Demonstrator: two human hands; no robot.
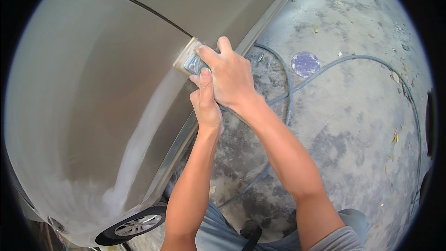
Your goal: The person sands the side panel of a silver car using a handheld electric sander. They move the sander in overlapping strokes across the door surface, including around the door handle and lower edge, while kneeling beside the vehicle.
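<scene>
A sander [189, 60] with a pale, dusty rectangular pad and a blue-grey body lies against the lower part of a grey-brown car panel [100, 79]. My right hand [228, 75] is wrapped over its body from the right, the index finger reaching along the top. Just below, my left hand [206, 101] grips the same tool, thumb pointing up. The two hands touch, and they hide the rear of the sander. A whitish sanded streak [146, 132] curves down the panel from the pad. The pad's front corner is near the lower end of a dark panel seam [139, 9].
A blue-grey hose [360, 57] loops over the dusty concrete floor [344, 135] and passes behind my forearms. A round purple sanding disc [305, 64] lies on the floor, with scattered leaves and debris. The car's wheel [139, 224] is at lower left. My bent legs [223, 230] are at the bottom.
</scene>
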